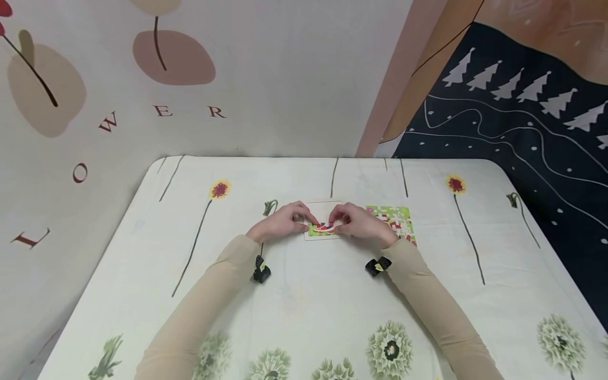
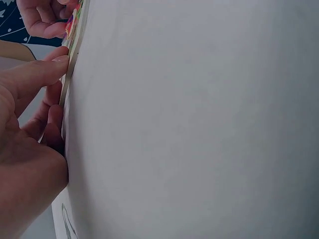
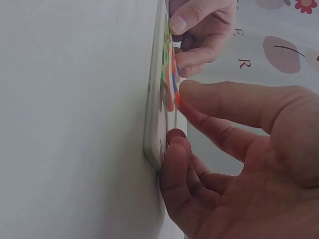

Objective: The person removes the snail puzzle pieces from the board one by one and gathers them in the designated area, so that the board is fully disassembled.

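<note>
A pale jigsaw board (image 1: 317, 208) lies flat on the table, with green printed pieces (image 1: 313, 231) along its near part. My right hand (image 1: 363, 222) pinches a red, orange and blue puzzle piece (image 3: 171, 94) between thumb and index finger, tilted over the board. Its other fingers curl at the board's right edge in the right wrist view. From the left, my left hand (image 1: 283, 219) holds the board's edge, thumb tip on the rim (image 2: 73, 63). Its index finger reaches to the far end of the colourful piece.
Partly behind my right wrist, a second jigsaw (image 1: 399, 215) of green, red and white pieces lies on the table. A white cloth with printed flowers covers the table (image 1: 313, 295). Patterned curtains (image 1: 294, 79) hang beyond its far edge.
</note>
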